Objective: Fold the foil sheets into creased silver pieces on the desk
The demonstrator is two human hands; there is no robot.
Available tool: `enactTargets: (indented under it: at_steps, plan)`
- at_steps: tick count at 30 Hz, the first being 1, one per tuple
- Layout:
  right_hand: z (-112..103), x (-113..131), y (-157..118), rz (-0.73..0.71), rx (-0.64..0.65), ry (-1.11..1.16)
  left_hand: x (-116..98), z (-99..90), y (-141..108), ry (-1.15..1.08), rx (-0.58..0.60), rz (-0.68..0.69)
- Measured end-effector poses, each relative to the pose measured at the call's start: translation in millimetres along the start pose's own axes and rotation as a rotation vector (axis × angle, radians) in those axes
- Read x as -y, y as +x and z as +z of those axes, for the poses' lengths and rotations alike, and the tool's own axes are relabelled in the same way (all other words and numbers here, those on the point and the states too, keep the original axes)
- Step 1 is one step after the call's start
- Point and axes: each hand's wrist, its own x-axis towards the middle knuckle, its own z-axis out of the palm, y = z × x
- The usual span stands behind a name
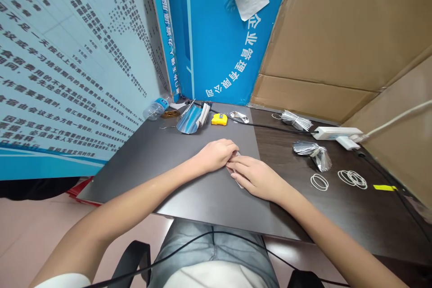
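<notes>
The left hand (216, 155) and right hand (256, 178) sat close on a dark gray board (199, 200), pinched narrow on a thin folded strip of silver foil (236, 176) (the fingers hid most of it). 2 fan-shaped silver foil bunches (312, 153) were already made and lay off to the right — 2 piles of thin white rubber bands (353, 179) lay unused nearby.

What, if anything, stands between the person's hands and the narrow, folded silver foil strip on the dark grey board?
Nothing visible does: the left hand and right hand both touch the folded silver foil strip, with no other object between them.
</notes>
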Motion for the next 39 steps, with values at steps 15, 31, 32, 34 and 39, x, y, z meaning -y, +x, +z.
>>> enactTargets:
  at_steps: [15, 31, 32, 34, 39]
  plan:
    - [-23, -71, 8, 0.099, -0.122, 0.136, -21, -5.4, -8, 0.050, -0.001, -0.060]
    - [-19, -52, -5, 0.020, -0.034, -0.207, -22, -5.6, -18, -0.003, 0.017, -0.040]
    - [-19, -50, -6, 0.017, -0.035, -0.218, -22, -4.7, -18, 0.015, 0.026, -0.035]
    - [-20, -48, -6, 0.011, -0.043, -0.239, -22, -2.4, -19, 0.054, 0.051, -0.022]
    - [-20, -45, -5, -0.002, -0.067, -0.233, -21, 1.3, -20, 0.082, 0.115, -0.033]
